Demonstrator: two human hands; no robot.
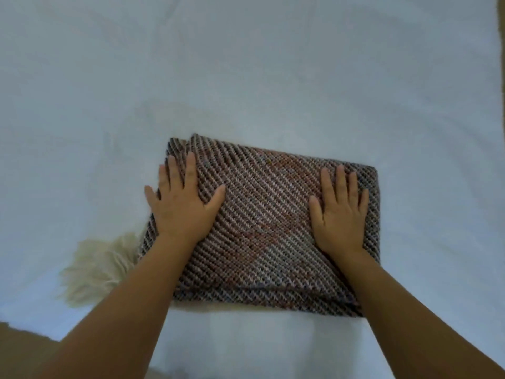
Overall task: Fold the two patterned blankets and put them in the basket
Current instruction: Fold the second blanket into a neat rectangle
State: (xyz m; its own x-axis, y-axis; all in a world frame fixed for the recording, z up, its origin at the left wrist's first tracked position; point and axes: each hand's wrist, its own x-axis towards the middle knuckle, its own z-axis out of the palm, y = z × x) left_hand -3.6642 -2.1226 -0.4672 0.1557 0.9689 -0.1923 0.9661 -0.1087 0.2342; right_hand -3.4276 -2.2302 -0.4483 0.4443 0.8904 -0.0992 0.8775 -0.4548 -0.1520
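Observation:
A patterned blanket (262,214) with diagonal brown, grey and cream stripes lies folded into a thick rectangle on a white bed sheet (246,77). A cream tassel fringe (95,269) sticks out from its left side. My left hand (183,206) lies flat, fingers spread, on the blanket's left part. Pressed flat on the right part is my right hand (340,214). Neither hand grips the fabric. No second blanket and no basket are in view.
The white sheet spreads wide beyond the blanket on all sides. A brown strip, perhaps the floor or bed edge (19,348), shows at the bottom left corner. A dark edge (501,36) runs down the far right.

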